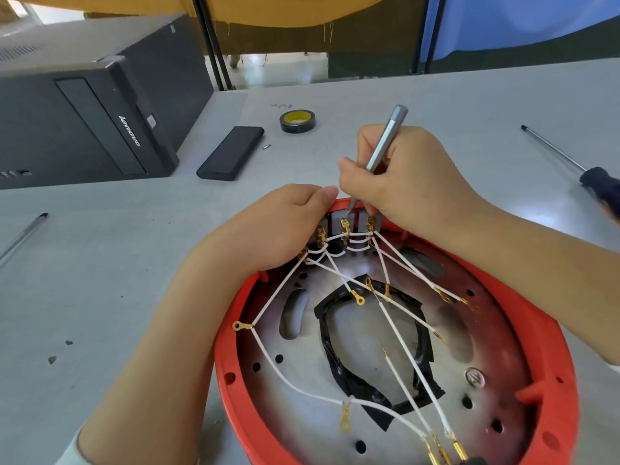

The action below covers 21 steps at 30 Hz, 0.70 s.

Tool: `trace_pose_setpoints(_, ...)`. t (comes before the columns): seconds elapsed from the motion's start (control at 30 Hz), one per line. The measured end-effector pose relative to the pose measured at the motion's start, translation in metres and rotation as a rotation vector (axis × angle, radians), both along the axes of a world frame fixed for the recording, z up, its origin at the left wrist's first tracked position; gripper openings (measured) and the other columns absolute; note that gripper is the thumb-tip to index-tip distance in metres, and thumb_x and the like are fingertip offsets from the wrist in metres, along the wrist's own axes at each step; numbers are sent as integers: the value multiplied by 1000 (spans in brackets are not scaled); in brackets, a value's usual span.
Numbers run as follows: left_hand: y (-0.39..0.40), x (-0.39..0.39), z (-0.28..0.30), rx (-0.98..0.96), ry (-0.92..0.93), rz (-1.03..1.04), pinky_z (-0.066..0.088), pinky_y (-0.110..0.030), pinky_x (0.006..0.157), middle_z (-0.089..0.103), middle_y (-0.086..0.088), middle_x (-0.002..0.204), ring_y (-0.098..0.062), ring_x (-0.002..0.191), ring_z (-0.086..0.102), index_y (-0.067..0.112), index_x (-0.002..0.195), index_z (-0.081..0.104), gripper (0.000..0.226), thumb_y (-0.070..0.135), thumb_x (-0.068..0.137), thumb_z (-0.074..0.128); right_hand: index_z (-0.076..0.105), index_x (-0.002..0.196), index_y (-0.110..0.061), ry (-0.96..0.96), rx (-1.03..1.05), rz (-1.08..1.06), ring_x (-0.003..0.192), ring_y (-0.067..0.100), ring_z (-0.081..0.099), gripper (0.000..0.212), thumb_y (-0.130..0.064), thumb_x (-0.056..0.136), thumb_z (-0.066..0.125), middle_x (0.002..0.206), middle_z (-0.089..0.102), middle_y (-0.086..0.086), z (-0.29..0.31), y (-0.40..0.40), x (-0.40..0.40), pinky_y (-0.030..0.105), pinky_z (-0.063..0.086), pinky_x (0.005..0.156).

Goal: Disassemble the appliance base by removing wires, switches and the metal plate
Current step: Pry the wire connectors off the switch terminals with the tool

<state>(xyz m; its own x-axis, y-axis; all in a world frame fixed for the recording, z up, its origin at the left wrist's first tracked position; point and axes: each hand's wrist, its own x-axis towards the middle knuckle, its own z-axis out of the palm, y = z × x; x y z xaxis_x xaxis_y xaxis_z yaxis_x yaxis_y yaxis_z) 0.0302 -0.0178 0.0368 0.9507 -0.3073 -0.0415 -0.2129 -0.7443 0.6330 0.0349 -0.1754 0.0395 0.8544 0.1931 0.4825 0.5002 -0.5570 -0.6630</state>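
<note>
The red round appliance base [567, 391] lies upside down on the table, with a metal plate [308, 374] inside it. White wires [396, 325] with gold ring terminals fan out from grey switches [335, 223] at the base's far rim. My left hand [278, 226] grips that far rim beside the switches. My right hand [399, 176] holds a slim grey precision screwdriver [385, 142] like a pen, its tip down at a gold terminal on a switch. A loop of black tape [339, 364] lies on the plate.
A black computer tower [100, 105] lies at the back left. A black case [231, 152], a small bit [266, 146] and a roll of black tape [297, 120] sit behind the base. A long screwdriver [570, 162] lies at right, a pen [23, 234] at left.
</note>
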Motion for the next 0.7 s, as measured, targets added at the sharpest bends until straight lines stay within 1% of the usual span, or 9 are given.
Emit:
trace_pose_setpoints(0.07,0,0,0,0,4,-4,45,-32,70,64,-10,85,-16,66,53,5,110,60,52,45,100,28,41,60,-11,-29,-18,3,50,14,43,33,-15,86,61,53,48,10,-1,1,-1,16,34,49)
trace_pose_setpoints(0.17,0,0,0,11,2,-18,43,-33,68,59,-9,78,-10,64,46,4,110,60,51,42,101,28,37,59,-18,-107,-66,14,54,11,41,36,-15,85,62,50,37,-4,-3,1,-5,13,32,49)
trace_pose_setpoints(0.33,0,0,0,-1,-4,-13,39,-29,63,48,-4,71,-11,61,39,-3,99,57,49,37,100,29,32,61,-19,-208,-177,62,56,13,38,35,-13,85,59,49,30,-7,-1,5,-11,17,31,52)
trace_pose_setpoints(0.43,0,1,0,10,-9,-25,36,-26,58,51,-9,72,-9,58,39,-1,104,59,52,40,101,28,32,57,-18,-84,-94,44,52,11,36,40,-10,83,60,49,29,-5,1,6,-3,15,30,48)
trace_pose_setpoints(0.5,-1,0,0,9,-1,-32,42,-30,66,57,-18,82,-13,63,44,0,108,59,54,43,101,27,32,54,-16,30,-48,38,47,10,34,39,-8,80,60,48,30,-3,4,7,5,20,30,46)
trace_pose_setpoints(0.57,0,0,0,0,8,-25,47,-37,78,64,-20,95,-25,74,54,1,110,59,55,44,101,27,34,53,-14,133,-44,51,44,11,35,36,-9,77,60,45,32,-4,7,7,12,23,30,44)
trace_pose_setpoints(0.6,-1,0,0,-3,12,-21,46,-39,84,65,-19,102,-30,84,58,2,111,59,54,44,101,27,35,53,-14,184,-45,59,41,9,34,35,-9,76,60,40,32,-7,9,8,15,21,30,42)
trace_pose_setpoints(0.63,-1,1,0,-6,16,-18,45,-40,88,65,-18,107,-31,94,59,2,111,59,54,44,101,27,35,53,-14,232,-47,68,38,9,34,34,-10,76,60,36,33,-7,9,8,19,19,29,40)
trace_pose_setpoints(0.7,-1,1,-1,-5,15,-13,44,-39,88,64,-18,109,-31,100,58,2,111,59,53,43,101,27,36,52,-14,294,-56,80,34,7,35,34,-11,77,60,32,33,-8,9,9,24,15,27,36)
